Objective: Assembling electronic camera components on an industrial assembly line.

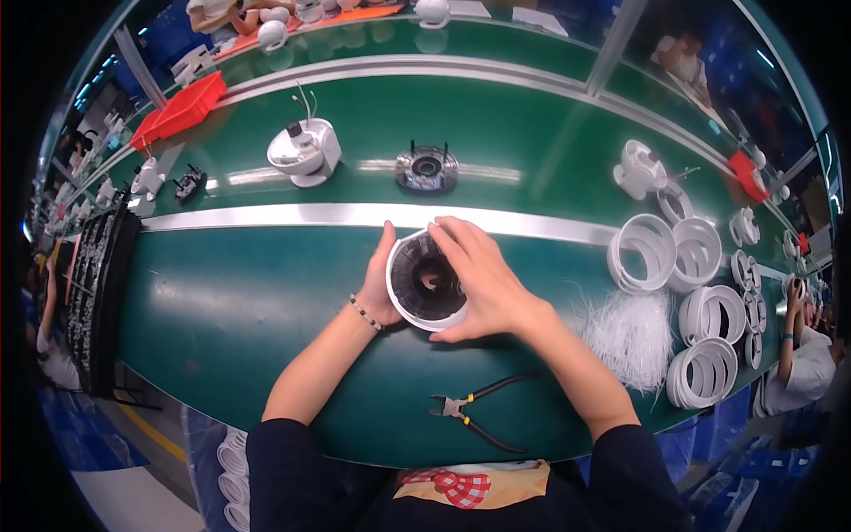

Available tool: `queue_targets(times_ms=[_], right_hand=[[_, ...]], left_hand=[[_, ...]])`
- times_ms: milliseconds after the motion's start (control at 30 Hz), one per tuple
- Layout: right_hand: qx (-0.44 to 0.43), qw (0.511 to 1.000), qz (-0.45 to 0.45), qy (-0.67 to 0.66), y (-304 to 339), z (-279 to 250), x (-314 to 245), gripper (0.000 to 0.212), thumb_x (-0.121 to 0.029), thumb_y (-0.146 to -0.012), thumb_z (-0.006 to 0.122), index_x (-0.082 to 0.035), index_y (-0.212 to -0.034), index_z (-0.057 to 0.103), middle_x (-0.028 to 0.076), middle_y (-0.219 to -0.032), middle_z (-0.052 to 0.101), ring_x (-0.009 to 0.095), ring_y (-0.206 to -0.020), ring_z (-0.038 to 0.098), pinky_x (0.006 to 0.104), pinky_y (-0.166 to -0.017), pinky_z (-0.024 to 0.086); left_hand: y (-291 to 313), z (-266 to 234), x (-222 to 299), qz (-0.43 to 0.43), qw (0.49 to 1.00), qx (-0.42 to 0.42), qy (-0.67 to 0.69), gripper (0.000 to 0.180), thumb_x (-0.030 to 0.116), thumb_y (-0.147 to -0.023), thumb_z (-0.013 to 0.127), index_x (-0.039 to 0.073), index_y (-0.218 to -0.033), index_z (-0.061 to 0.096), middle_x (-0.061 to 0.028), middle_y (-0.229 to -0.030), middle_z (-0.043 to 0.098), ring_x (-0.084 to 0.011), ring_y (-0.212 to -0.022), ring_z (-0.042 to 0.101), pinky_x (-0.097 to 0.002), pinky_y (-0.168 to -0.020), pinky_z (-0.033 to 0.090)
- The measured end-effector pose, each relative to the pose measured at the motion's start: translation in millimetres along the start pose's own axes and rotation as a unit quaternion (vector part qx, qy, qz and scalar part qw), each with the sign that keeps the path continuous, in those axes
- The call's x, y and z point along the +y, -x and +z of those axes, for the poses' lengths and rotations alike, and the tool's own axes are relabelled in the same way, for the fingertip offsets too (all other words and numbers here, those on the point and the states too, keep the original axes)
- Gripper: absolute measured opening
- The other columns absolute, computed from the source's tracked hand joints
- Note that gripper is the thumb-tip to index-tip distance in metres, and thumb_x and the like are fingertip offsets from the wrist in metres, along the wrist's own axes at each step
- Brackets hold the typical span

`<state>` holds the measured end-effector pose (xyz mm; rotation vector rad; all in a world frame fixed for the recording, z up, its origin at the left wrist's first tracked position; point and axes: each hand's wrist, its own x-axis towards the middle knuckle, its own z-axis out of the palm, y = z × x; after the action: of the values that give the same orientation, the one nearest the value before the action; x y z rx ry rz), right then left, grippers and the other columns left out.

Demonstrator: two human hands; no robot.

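We have the fingers of our right hand (489,275) arched over the upper right rim of a white round housing (417,297), with the thumb set apart from them against its lower edge; that hand grips the rim between the two. Our left hand (383,288) clasps the housing's left side, thumb raised along the rim. We cannot tell how its other fingers lie, since the housing hides most of them. The housing itself is held over the green table (222,310), its dark, ribbed hollow facing us—a patch of skin shows through the hole at its centre.

On the near side of the housing, a little to its right, we see cutting pliers (454,407) lying with their black handles spread. Beyond the housing runs a pale metal strip (310,215), and past that sits an oval part with two black posts (425,170). Beyond and to the left of the housing stands a white unit with wires (321,151). To the housing's right lie a heap of thin white strands (631,341) and, farther out, several white rings (702,372)—some of them stacked. Well to its left stands a dark rack (102,301).
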<state>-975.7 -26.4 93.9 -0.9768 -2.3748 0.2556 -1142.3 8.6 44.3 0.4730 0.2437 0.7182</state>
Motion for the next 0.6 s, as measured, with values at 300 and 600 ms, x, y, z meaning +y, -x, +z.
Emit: queue_targets(times_ms=[300, 600], right_hand=[[0.085, 0.995, 0.042, 0.014, 25.1, 11.5, 17.8, 0.122, -0.041, -0.041, 0.078, 0.002, -0.133, 0.011, 0.023, -0.132, 0.023, 0.040, -0.122, 0.024, 0.0454, -0.098, 0.023], [0.191, 0.938, 0.190, 0.218, 95.4, -80.0, 56.7, 0.065, -0.024, -0.061, 0.071, -0.004, -0.117, 0.044, 0.017, -0.130, 0.034, 0.038, -0.122, 0.027, 0.0458, -0.100, 0.022]], left_hand=[[-23.7, 10.8, -26.6, 0.070, 0.994, -0.072, 0.032, 0.044, 0.030, -0.080, 0.046, 0.005, -0.116, 0.045, -0.0113, -0.109, 0.054, -0.0219, -0.099, 0.054, -0.0360, -0.088, 0.043], [-199.7, 16.3, -22.9, 0.058, 0.996, 0.065, -0.030, 0.040, 0.033, -0.091, 0.032, 0.003, -0.113, 0.045, -0.0136, -0.113, 0.052, -0.0271, -0.106, 0.049, -0.0480, -0.092, 0.038]])
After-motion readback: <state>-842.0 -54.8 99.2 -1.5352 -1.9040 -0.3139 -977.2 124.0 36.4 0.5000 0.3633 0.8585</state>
